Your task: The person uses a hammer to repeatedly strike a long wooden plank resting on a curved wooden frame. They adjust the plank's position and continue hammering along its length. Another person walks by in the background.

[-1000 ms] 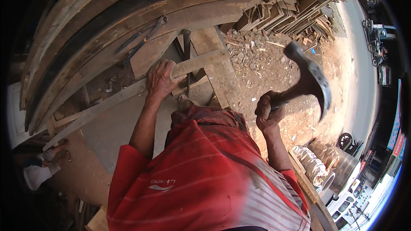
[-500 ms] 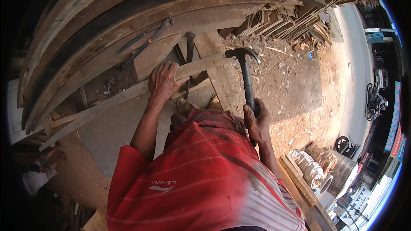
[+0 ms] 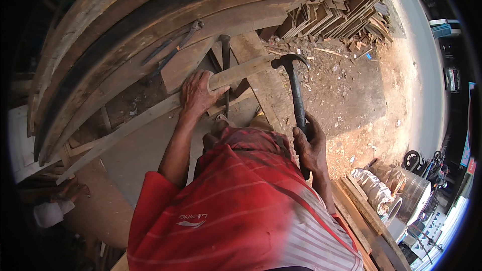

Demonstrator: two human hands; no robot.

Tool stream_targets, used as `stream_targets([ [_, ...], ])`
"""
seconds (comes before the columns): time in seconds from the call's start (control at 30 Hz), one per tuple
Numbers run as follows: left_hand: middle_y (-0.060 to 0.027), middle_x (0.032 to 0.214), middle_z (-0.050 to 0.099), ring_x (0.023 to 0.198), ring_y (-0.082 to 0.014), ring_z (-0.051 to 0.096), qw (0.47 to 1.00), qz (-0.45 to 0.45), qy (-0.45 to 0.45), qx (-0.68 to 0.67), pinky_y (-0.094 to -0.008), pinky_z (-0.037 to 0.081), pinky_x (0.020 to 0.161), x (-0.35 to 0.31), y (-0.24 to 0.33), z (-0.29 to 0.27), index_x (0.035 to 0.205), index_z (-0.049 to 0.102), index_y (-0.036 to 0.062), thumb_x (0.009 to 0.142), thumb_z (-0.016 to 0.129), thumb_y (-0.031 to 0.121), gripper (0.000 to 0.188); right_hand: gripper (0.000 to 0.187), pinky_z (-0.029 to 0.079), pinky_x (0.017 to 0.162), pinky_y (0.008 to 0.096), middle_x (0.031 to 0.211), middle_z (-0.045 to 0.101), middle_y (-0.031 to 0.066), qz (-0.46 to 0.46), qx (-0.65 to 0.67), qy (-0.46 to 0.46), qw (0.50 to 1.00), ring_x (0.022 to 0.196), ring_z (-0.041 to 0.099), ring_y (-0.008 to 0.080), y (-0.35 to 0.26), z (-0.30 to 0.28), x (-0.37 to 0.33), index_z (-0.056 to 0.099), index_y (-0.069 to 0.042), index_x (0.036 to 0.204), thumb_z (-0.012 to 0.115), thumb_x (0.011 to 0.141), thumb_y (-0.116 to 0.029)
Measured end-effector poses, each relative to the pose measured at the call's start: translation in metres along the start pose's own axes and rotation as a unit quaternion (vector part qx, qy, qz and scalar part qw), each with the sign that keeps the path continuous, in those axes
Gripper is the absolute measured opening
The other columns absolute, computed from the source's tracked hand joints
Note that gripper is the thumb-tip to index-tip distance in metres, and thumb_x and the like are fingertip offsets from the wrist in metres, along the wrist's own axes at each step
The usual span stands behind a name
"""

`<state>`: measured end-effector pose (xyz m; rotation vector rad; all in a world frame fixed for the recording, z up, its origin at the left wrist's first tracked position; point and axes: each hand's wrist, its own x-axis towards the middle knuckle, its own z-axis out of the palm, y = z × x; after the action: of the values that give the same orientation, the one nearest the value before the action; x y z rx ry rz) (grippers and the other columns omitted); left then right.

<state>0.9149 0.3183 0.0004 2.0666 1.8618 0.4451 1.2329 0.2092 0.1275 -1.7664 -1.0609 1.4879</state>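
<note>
Left hand (image 3: 198, 93) pressed flat on long wooden strip (image 3: 150, 115); right hand (image 3: 310, 143) fisted round claw hammer (image 3: 293, 83) handle, head just above strip's end.

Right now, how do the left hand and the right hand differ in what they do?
The left hand lies flat, palm down, on the plank; the right hand is clenched around the hammer handle. The left hand reaches further forward, while the right hand stays near the body. Both are bare.
</note>
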Motion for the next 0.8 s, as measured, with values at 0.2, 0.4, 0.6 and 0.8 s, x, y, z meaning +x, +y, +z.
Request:
stream_targets([
  [0.2, -0.0323, 0.151, 0.044, 0.141, -0.0424, 0.045, 0.943, -0.174, -0.186, -0.212, -0.0485, 0.039, 0.115, 0.053, -0.002, -0.003, 0.151, 0.037, -0.0076, 0.083, 0.050, 0.088, 0.118, 0.077, 0.051, 0.096, 0.0357, 0.120, 0.069, 0.0151, -0.049, -0.044, -0.010, 0.998, 0.107, 0.066, 0.0216, 0.016, 0.011, -0.039, 0.045, 0.000, 0.150, 0.082, 0.088, -0.029],
  [0.4, -0.0355, 0.155, 0.039, 0.144, -0.0442, 0.043, 0.935, -0.194, -0.262, -0.143, -0.0466, 0.037, 0.118, 0.103, 0.003, 0.022, 0.155, 0.028, -0.0123, 0.080, 0.053, 0.088, 0.128, 0.086, 0.050, 0.103, 0.0482, 0.135, 0.063, 0.0259, -0.006, -0.137, -0.094, 0.986, 0.124, 0.063, 0.0425, 0.035, -0.033, -0.066, 0.047, -0.003, 0.148, 0.080, 0.083, -0.049],
  [0.6, -0.0353, 0.157, 0.035, 0.145, -0.0444, 0.041, 0.925, -0.251, -0.250, -0.135, -0.0470, 0.037, 0.119, 0.122, -0.012, 0.054, 0.155, 0.028, -0.0130, 0.079, 0.057, 0.086, 0.128, 0.079, 0.050, 0.104, 0.0463, 0.128, 0.066, 0.0276, -0.021, -0.177, -0.057, 0.982, 0.123, 0.064, 0.0417, 0.056, -0.060, -0.051, 0.050, -0.003, 0.147, 0.075, 0.088, -0.049],
  [0.8, -0.0319, 0.157, 0.037, 0.145, -0.0404, 0.042, 0.918, -0.313, -0.197, -0.139, -0.0464, 0.038, 0.116, 0.125, 0.011, 0.037, 0.154, 0.033, -0.0083, 0.079, 0.063, 0.081, 0.121, 0.070, 0.052, 0.099, 0.0436, 0.121, 0.070, 0.0264, -0.029, -0.153, -0.041, 0.987, 0.116, 0.068, 0.0381, 0.066, -0.080, -0.020, 0.053, 0.001, 0.143, 0.073, 0.091, -0.040],
])
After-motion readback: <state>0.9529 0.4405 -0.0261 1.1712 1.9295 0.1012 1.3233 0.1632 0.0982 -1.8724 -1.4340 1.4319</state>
